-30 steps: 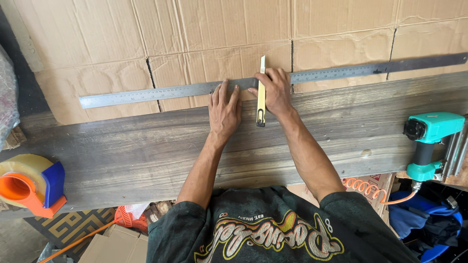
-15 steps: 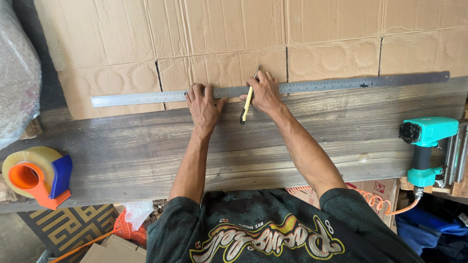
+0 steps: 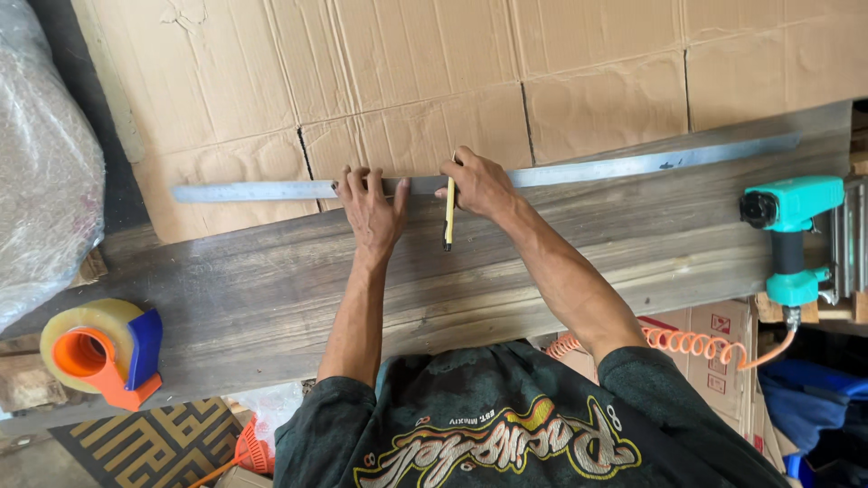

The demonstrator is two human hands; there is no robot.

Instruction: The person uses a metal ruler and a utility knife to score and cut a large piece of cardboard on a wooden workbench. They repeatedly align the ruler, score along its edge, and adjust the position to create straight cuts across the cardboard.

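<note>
Head view: left hand [image 3: 369, 210] flat on steel ruler [image 3: 579, 171], right hand [image 3: 477, 185] clamped on yellow knife [image 3: 448, 213], scoring plank [image 3: 271, 280]; next move likely needs steady pressure

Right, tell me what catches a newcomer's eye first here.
The two hands at centre: the left hand presses flat on a long steel ruler along the dark plank's far edge, and the right hand grips a yellow utility knife against it. Next, the orange tape dispenser at left and the teal nail gun at right.
</note>
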